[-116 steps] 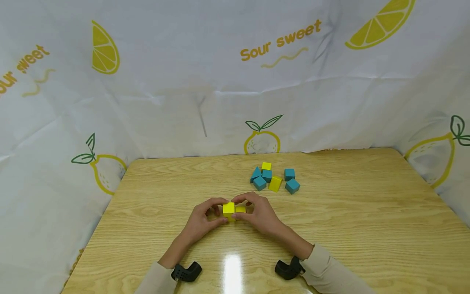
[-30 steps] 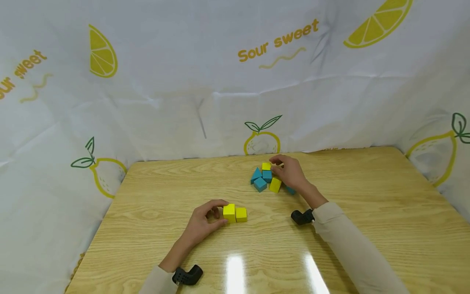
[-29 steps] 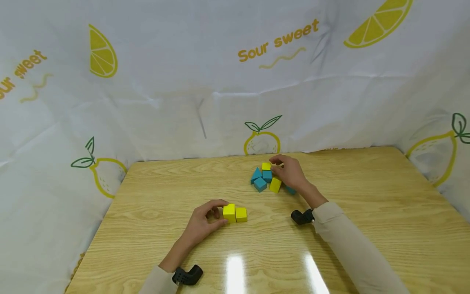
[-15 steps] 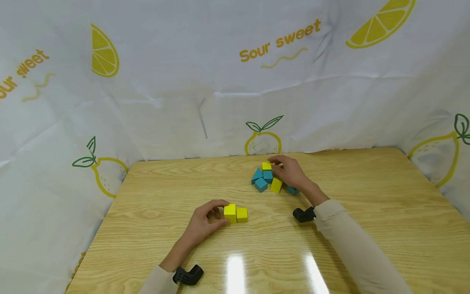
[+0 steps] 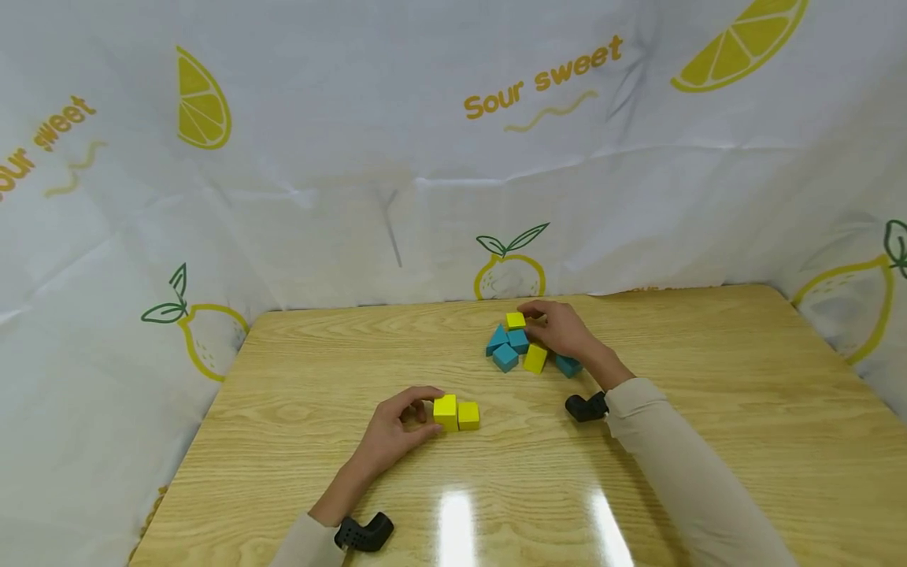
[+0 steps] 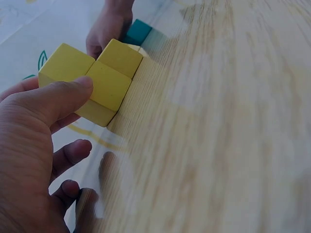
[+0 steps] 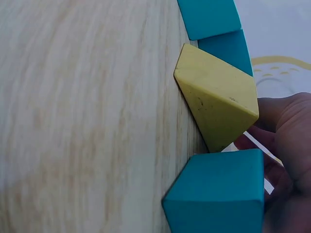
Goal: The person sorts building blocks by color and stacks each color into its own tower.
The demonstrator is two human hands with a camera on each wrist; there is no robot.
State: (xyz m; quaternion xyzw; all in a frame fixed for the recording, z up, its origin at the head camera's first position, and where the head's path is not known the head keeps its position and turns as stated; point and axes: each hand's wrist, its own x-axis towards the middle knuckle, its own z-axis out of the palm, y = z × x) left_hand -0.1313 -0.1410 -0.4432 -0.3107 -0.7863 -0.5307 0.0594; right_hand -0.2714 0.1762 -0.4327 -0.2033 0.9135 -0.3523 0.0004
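In the head view my left hand (image 5: pixel 397 425) pinches a stack of yellow cubes (image 5: pixel 445 413) between thumb and fingers. The left wrist view shows two cubes stacked, the thumb lying across their joint. Against the stack's right side stands a single yellow cube (image 5: pixel 468 415). Farther back, my right hand (image 5: pixel 563 329) holds a yellow block (image 5: pixel 515 320) at its right side by thumb and index finger. In the right wrist view a yellow triangular block (image 7: pixel 218 97) hides those fingertips.
Near the right hand lie a blue triangular block (image 5: pixel 498 339), blue cubes (image 5: pixel 506 358) and the yellow triangular block. Another blue cube (image 5: pixel 569 365) sits partly under the right wrist. A white printed cloth (image 5: pixel 354 197) hangs behind the wooden table (image 5: pixel 319 346).
Since the earliest frame, my right hand has left the yellow stack and gone to the back blocks. Lately the yellow block there has turned slightly at its fingertips. The left hand stays at the stack.
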